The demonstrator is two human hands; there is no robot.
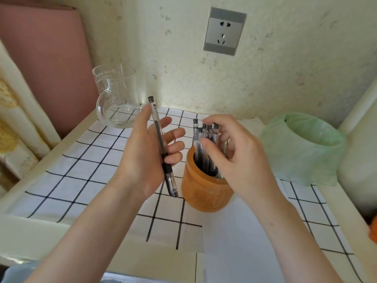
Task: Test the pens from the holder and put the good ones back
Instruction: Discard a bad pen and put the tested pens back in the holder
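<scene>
An orange-brown holder [204,193] stands in the middle of the checked tablecloth with several clear black-capped pens [196,137] upright in it. My left hand [146,152] holds a capped black gel pen [161,144] just left of the holder, cap end down, fingers curled round its rubber grip. My right hand [230,158] hovers over the holder with thumb and fingers curved around the pen tops. Whether it grips any pen is hidden by the fingers.
A clear glass mug [116,97] stands at the back left. A green plastic bag [304,148] over a container sits at the right. A white paper sheet [240,242] lies in front of the holder. A wall socket [224,31] is above.
</scene>
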